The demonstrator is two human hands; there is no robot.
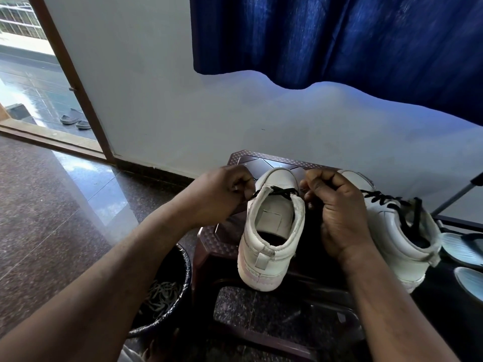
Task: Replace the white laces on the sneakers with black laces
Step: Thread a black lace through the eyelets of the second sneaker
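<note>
Here we are at the brown plastic stool point(222, 239), and the near sneaker point(271, 231) stands on top of it, heel towards the person, toe aimed straight away at the wall point(162, 100), its long axis running front to back across the stool. A black lace point(283, 192) crosses just above the tongue. The left hand point(222, 194) pinches the end on the stool's left side, fingers curled tight. The right hand point(337, 210) is fisted round the other end. At the stool's right edge is the second sneaker point(400, 231), toe away and angled a little left, with black lacing point(384, 198) criss-crossed up it. Down left of the stool, a dark bin point(187, 270) holds tangled white laces point(162, 296). The stool stands on a polished speckled floor point(52, 205) against the pale wall, with a blue curtain point(339, 35) hanging above it, pale sandals point(462, 246) to its right, and far to its left an open doorway point(34, 74) with grey slippers point(74, 118) outside.
</note>
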